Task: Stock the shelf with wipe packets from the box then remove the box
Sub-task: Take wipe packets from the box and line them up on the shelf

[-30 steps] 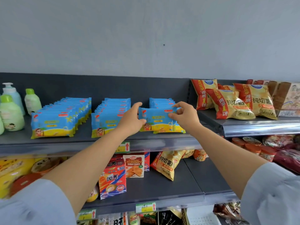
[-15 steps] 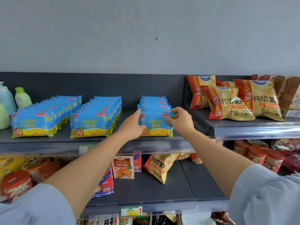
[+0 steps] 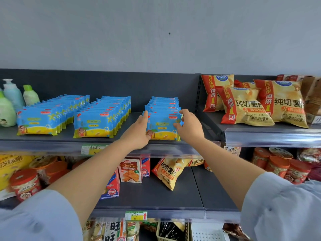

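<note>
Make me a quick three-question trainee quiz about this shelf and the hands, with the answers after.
1. How many rows of wipe packets stand on the top shelf?
2. True or false: the left hand touches the rightmost row's front packet.
3. What lies right of that row: A bottles, B chip bags, C cups?

Key: 1. Three. 2. True; the right hand is at its other end. 3. B.

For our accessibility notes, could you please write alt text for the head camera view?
Both hands, left hand and right hand, steady the front wipe packet of the third row on the dark upper shelf. Two fuller rows stand to its left, potato chip bags to its right.
</note>
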### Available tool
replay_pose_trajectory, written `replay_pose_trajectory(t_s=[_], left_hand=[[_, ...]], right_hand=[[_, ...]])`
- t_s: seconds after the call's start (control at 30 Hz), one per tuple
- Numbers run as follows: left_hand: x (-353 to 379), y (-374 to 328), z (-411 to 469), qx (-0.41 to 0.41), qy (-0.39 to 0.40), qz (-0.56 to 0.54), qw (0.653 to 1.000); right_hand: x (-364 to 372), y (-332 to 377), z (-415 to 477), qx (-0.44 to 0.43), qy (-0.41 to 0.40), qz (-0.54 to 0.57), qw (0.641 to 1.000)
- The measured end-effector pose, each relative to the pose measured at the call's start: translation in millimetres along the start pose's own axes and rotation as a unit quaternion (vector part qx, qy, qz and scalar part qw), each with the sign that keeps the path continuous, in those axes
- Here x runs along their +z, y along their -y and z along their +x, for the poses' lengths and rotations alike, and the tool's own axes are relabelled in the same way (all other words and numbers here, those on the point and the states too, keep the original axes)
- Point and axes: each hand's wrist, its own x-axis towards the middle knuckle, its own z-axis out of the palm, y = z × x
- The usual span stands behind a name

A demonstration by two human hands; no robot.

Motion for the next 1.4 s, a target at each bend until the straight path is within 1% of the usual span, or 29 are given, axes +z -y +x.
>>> replay_pose_trajectory(t_s=[0.2,0.37,0.5,0.73,0.97,1.17,1.33,1.4], left_hand=[[4.1,1.4,-8.4,0.006,0.004,0.106,0.994],[6.5,-4.0,-26.3,0.040,-0.013,0.182,0.982],[11.2,-8.3,-47.0,0.060,-0.009,0.199,0.978],[37.9,-22.5,-90.0,0.091,0.009,0.178,0.980],[102.2,-58.6,-130.7,0.130,0.076,0.156,0.976],[176.9,-106.8,-157.8,0.155,0.151,0.137,0.967],[257.8,-156.7,-176.5,0.146,0.208,0.126,0.959],[291.8,-173.1,-183.6,0.140,0.239,0.119,0.953]], right_hand=[[-8.5,-3.5,-21.8,-0.039,0.014,-0.114,0.993],[-20.0,-6.0,-46.9,-0.059,0.013,-0.198,0.978],[-27.9,-11.9,-78.1,-0.058,0.029,-0.242,0.968],[-40.7,-35.5,-144.9,-0.015,0.063,-0.280,0.958],[-56.5,-91.5,-215.1,0.050,0.130,-0.324,0.936],[-71.2,-165.1,-262.5,0.100,0.188,-0.321,0.923],[-74.7,-240.6,-295.9,0.140,0.244,-0.320,0.905],[-73.0,-270.6,-309.7,0.154,0.283,-0.313,0.894]])
